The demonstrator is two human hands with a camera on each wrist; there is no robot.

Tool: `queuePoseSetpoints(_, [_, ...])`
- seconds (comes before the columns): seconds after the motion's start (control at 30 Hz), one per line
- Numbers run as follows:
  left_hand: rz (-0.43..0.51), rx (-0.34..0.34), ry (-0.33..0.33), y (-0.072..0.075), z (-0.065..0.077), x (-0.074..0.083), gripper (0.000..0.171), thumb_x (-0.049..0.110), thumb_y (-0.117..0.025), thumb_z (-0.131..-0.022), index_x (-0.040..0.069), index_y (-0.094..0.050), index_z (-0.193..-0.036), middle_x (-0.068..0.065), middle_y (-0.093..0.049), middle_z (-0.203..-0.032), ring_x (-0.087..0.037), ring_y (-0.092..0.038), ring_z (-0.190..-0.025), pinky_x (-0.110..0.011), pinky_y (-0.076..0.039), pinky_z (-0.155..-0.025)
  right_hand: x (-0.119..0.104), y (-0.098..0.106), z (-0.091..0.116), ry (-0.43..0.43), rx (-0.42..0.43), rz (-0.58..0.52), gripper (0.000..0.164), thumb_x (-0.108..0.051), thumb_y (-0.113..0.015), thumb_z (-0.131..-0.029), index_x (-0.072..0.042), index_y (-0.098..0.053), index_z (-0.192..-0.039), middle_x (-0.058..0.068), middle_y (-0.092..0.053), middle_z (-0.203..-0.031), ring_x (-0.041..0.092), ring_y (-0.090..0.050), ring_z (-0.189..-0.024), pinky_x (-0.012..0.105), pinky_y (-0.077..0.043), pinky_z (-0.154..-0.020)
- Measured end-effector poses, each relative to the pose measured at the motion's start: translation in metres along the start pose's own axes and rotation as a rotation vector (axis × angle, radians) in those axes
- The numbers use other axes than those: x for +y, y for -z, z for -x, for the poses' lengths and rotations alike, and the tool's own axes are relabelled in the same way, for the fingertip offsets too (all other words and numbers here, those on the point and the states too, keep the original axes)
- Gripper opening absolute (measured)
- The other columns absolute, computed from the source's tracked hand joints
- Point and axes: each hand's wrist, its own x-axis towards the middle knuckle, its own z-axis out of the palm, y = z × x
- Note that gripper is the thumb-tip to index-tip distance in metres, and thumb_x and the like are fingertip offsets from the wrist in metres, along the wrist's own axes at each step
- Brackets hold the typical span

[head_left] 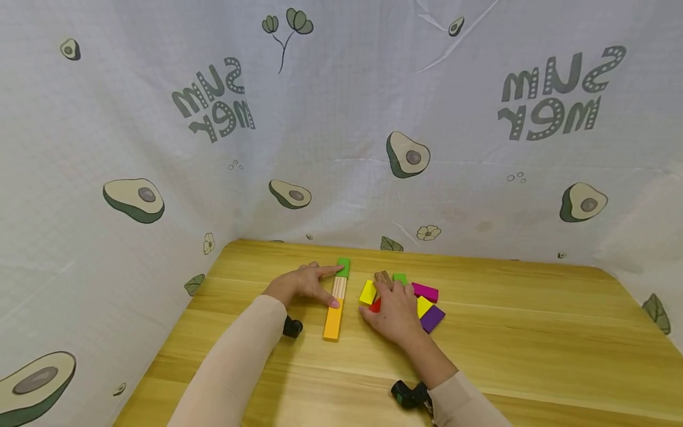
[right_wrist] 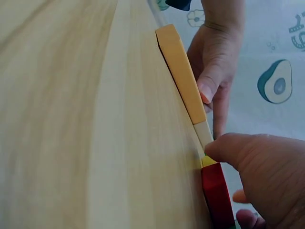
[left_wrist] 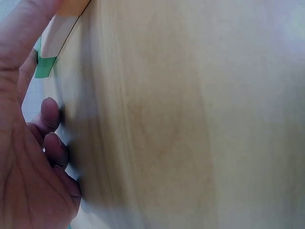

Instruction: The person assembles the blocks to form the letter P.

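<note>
On the table, an orange block (head_left: 332, 327), a pale wooden piece (head_left: 339, 287) and a green block (head_left: 344, 261) form one straight line. My left hand (head_left: 304, 283) touches the green block with its outstretched index finger, while its thumb rests on the orange block. Its other fingers bend inward in the left wrist view. My right hand (head_left: 396, 313) reaches over a loose group of blocks, fingertips at a brown block (head_left: 381, 277). Its thumb lies by a yellow block (head_left: 367, 292), with a red block (head_left: 376, 306) partly hidden beneath the hand.
Around the right hand lie a second green block (head_left: 399, 277), a magenta block (head_left: 425, 292), another yellow block (head_left: 424, 306) and a purple block (head_left: 433, 319). White printed cloth (head_left: 341, 118) hangs behind the wooden table (head_left: 533, 332). Black devices (head_left: 408, 395) show near both wrists.
</note>
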Motion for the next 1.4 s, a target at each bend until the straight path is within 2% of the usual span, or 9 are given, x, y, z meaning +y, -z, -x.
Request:
queuePoseSetpoints(0.13, [0.005,-0.002,0.007,0.000,0.000,0.001,0.099,0.068,-0.084,-0.070,0.058,-0.031,-0.153,-0.012,-0.024,-0.169,-0.042,-0.024,-0.154,-0.074,-0.028,-0.115,0.000,-0.001,0.000,-0.025,0.004,-0.002,0.082,-0.052,-0.081,-0.081,-0.011,-0.054,-0.147,0.015,-0.052,-0.105,0.032,-0.039,-0.097,0.039,-0.029,-0.077])
queuePoseSetpoints(0.5, [0.032,0.002,0.018,0.000,0.002,0.002,0.102,0.068,-0.085,-0.068,0.057,-0.032,-0.154,-0.012,-0.025,-0.169,-0.042,-0.026,-0.153,-0.074,-0.028,-0.115,-0.001,-0.005,0.002,-0.017,0.015,-0.022,0.072,-0.050,-0.084,-0.079,-0.010,-0.063,-0.134,0.013,-0.051,-0.104,0.032,-0.038,-0.098,0.040,-0.027,-0.077])
queuePoseSetpoints(0.67, [0.038,0.008,0.020,-0.002,0.001,0.001,0.101,0.069,-0.085,-0.066,0.058,-0.033,-0.153,-0.012,-0.028,-0.167,-0.041,-0.031,-0.151,-0.073,-0.030,-0.115,-0.008,0.001,0.006,0.037,0.004,-0.063,0.068,-0.050,-0.086,-0.077,-0.009,-0.065,-0.127,0.017,-0.058,-0.129,0.037,-0.044,-0.117,0.051,-0.037,-0.095])
queuePoseSetpoints(0.73, [0.047,0.012,0.020,-0.002,0.001,0.001,0.101,0.069,-0.086,-0.066,0.059,-0.034,-0.152,-0.012,-0.030,-0.166,-0.041,-0.033,-0.150,-0.072,-0.031,-0.115,-0.013,0.006,0.010,0.084,-0.036,-0.090,0.067,-0.051,-0.087,-0.076,-0.009,-0.065,-0.124,0.016,-0.061,-0.129,0.039,-0.045,-0.130,0.059,-0.038,-0.107])
queuePoseSetpoints(0.8, [0.054,0.018,0.020,-0.002,0.002,0.002,0.101,0.069,-0.086,-0.065,0.060,-0.035,-0.151,-0.012,-0.028,-0.167,-0.042,-0.032,-0.150,-0.072,-0.031,-0.115,-0.020,0.011,0.015,0.153,-0.105,-0.110,0.066,-0.051,-0.087,-0.076,-0.009,-0.064,-0.122,0.011,-0.065,-0.120,0.034,-0.052,-0.124,0.057,-0.043,-0.106])
queuePoseSetpoints(0.9, [0.063,0.024,0.016,-0.003,0.002,0.002,0.100,0.068,-0.086,-0.065,0.059,-0.035,-0.151,-0.013,-0.027,-0.168,-0.041,-0.032,-0.151,-0.072,-0.030,-0.116,-0.029,0.018,0.024,0.267,-0.244,-0.146,0.063,-0.051,-0.086,-0.077,-0.010,-0.063,-0.119,0.000,-0.061,-0.091,0.019,-0.059,-0.095,0.038,-0.053,-0.086])
queuePoseSetpoints(0.97, [0.065,0.026,0.013,-0.002,0.002,0.002,0.100,0.067,-0.087,-0.066,0.059,-0.035,-0.151,-0.013,-0.027,-0.168,-0.040,-0.033,-0.151,-0.071,-0.030,-0.116,-0.036,0.021,0.031,0.327,-0.340,-0.182,0.063,-0.051,-0.086,-0.077,-0.011,-0.061,-0.119,-0.003,-0.057,-0.084,0.011,-0.052,-0.077,0.027,-0.047,-0.070])
queuePoseSetpoints(1.13, [0.052,0.029,0.007,-0.001,0.002,0.003,0.099,0.065,-0.087,-0.068,0.058,-0.035,-0.152,-0.011,-0.033,-0.165,-0.038,-0.038,-0.147,-0.068,-0.033,-0.116,-0.050,0.019,0.049,0.390,-0.524,-0.174,0.066,-0.054,-0.085,-0.077,-0.013,-0.058,-0.122,-0.008,-0.057,-0.081,0.004,-0.050,-0.069,0.020,-0.045,-0.064])
queuePoseSetpoints(1.4, [0.025,0.034,0.016,0.001,0.001,0.002,0.099,0.068,-0.085,-0.068,0.059,-0.034,-0.152,-0.009,-0.033,-0.165,-0.037,-0.038,-0.148,-0.067,-0.035,-0.115,-0.057,0.006,0.058,0.360,-0.471,-0.038,0.078,-0.058,-0.083,-0.077,-0.016,-0.050,-0.134,0.001,-0.068,-0.118,0.008,-0.063,-0.094,0.035,-0.058,-0.089])
